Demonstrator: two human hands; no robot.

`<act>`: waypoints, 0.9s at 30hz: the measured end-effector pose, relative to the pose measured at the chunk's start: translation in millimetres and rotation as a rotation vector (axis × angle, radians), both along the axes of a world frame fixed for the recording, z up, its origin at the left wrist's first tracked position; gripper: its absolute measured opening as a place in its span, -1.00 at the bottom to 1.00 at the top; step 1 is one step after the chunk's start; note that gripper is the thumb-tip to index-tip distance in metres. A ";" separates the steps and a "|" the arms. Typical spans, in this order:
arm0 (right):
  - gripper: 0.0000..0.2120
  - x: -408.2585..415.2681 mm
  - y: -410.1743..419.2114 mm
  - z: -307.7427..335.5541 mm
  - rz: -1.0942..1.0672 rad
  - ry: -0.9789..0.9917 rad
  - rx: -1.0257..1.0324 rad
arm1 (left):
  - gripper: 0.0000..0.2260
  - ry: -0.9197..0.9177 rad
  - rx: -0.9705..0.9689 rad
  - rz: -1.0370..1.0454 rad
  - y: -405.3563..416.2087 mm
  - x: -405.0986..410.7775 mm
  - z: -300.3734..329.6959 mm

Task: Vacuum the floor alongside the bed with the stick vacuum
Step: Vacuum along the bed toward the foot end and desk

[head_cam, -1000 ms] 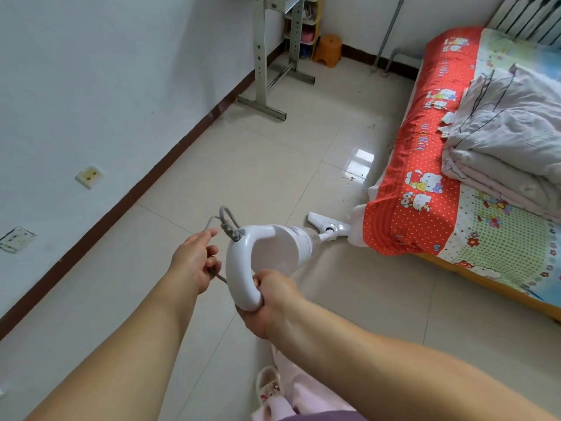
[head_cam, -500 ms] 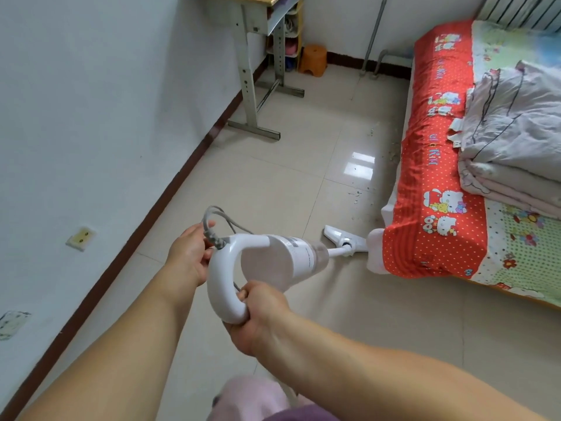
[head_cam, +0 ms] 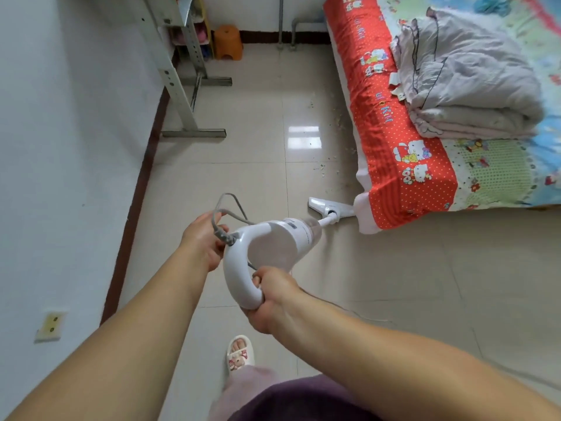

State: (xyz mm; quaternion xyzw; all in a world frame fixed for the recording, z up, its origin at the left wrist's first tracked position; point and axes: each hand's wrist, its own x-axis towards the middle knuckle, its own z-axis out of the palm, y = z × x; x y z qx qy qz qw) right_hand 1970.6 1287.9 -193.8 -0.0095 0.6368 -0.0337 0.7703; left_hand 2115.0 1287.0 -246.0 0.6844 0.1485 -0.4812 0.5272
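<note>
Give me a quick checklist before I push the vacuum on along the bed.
1. Grip on handle: ok, right hand wraps the vacuum loop.
2. Cord: ok, left hand holds the cord off the floor.
3. Nozzle on floor at the bed corner: ok.
4. Crumbs ahead along the bed: not ok, not yet picked up.
5. Path ahead: ok, desk leg stands off to the left.
6. Motor running: cannot tell.
</note>
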 end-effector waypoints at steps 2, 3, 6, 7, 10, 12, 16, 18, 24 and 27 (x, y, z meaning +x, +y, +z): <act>-0.79 17.2 10.0 2.3 -0.030 0.043 -0.019 | -0.87 0.003 -0.029 0.022 12.3 11.0 7.6; -0.80 24.7 15.9 0.4 -0.032 0.051 -0.038 | -0.92 -0.014 -0.031 0.036 18.6 17.9 10.4; -0.78 43.5 28.1 -3.4 -0.049 0.093 -0.059 | -0.88 -0.045 -0.004 -0.026 33.0 37.4 10.0; -0.78 47.8 30.7 -4.1 -0.047 0.095 -0.069 | -0.87 -0.043 -0.003 -0.054 35.0 43.3 7.9; -0.80 56.8 36.3 -8.4 -0.090 0.097 -0.063 | -0.86 -0.007 0.004 -0.071 38.2 53.8 0.4; -0.83 60.3 39.8 -13.9 -0.088 0.115 -0.061 | -0.86 0.004 -0.001 -0.084 41.9 58.1 -3.2; -0.84 64.3 39.9 -26.0 -0.091 0.087 -0.057 | -0.85 -0.003 -0.003 -0.098 47.9 66.0 -8.0; -0.83 65.6 35.8 -30.5 -0.076 0.092 -0.083 | -0.84 -0.011 0.008 -0.111 50.0 67.5 -9.3; -0.83 65.2 14.9 -39.9 -0.051 0.148 -0.152 | -0.83 -0.010 -0.020 -0.132 48.2 73.7 -12.6; -0.84 56.2 13.8 -43.2 -0.013 0.208 -0.182 | -0.82 -0.011 -0.037 -0.142 48.0 74.9 -13.9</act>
